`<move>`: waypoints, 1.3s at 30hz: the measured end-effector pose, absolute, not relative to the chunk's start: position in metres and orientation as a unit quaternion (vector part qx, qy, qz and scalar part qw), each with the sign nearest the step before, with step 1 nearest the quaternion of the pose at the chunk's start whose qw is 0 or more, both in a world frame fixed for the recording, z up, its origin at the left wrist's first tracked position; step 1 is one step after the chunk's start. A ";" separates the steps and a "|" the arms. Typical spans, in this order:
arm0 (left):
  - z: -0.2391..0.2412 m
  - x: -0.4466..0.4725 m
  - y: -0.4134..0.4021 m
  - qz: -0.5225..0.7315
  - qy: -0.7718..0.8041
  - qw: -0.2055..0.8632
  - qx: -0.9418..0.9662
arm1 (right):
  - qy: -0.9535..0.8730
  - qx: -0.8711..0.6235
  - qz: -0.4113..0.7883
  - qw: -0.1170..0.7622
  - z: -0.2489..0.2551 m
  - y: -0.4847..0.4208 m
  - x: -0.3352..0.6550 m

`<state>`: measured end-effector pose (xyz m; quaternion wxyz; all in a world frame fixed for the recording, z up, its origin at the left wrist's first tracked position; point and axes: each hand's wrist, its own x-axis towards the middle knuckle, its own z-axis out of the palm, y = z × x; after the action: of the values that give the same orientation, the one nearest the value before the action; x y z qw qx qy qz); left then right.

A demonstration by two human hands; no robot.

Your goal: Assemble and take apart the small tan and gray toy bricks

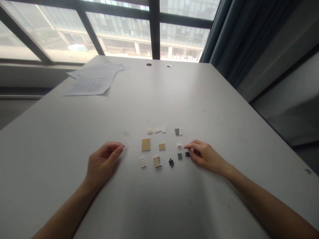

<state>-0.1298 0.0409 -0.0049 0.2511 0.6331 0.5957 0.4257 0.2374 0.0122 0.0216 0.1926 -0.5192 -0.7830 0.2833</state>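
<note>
Several small toy bricks lie on a grey table (159, 99). A tan plate (146, 144) and a smaller tan plate (161, 146) sit in the middle. My right hand (204, 155) rests on the table with its fingers pinched round a small black brick (187, 154). A white piece (179, 145) and a grey piece (179, 156) lie just left of its fingertips. My left hand (103, 161) rests on the table left of the bricks, fingers curled loosely, with nothing seen in it.
Other pieces lie around: a black piece (171, 162), a tan-and-grey piece (157, 161), a white piece (143, 161), white bits (157, 130) and a grey-white piece (178, 131). Sheets of paper (93, 79) lie far left. A window and curtain stand behind.
</note>
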 end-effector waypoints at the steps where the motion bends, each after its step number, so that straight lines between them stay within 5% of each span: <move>1: -0.005 -0.130 0.041 0.426 0.597 0.254 0.631 | -0.776 -0.531 0.283 0.190 0.022 0.011 0.236; 39: -0.005 -0.129 0.038 0.417 0.602 0.268 0.626 | -0.792 -0.494 0.305 0.189 0.023 0.020 0.238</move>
<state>-0.1288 0.0383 -0.0055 0.2681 0.6262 0.6017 0.4171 0.2377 0.0195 0.0228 0.1888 -0.4937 -0.7922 0.3051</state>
